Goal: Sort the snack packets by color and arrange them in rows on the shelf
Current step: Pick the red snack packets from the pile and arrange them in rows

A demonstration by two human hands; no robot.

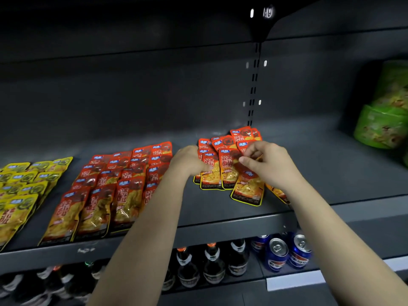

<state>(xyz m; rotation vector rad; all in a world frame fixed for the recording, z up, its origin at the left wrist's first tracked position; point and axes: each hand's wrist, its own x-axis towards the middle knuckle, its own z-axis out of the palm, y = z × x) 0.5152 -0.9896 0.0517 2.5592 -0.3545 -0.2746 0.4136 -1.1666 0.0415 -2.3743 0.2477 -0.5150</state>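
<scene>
Seemingly mid-sort: the right hand (266,165) pinches a red packet (247,186) from the loose pile (212,173) beneath both hands; the left hand (188,160) touches that pile, grip unclear. Next, it likely belongs leftward, squared into the red rows (123,180)

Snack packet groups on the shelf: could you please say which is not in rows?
The red pile beneath the left hand and right hand: its packets overlap at odd angles; the yellow group and other red group lie in rows.
</scene>
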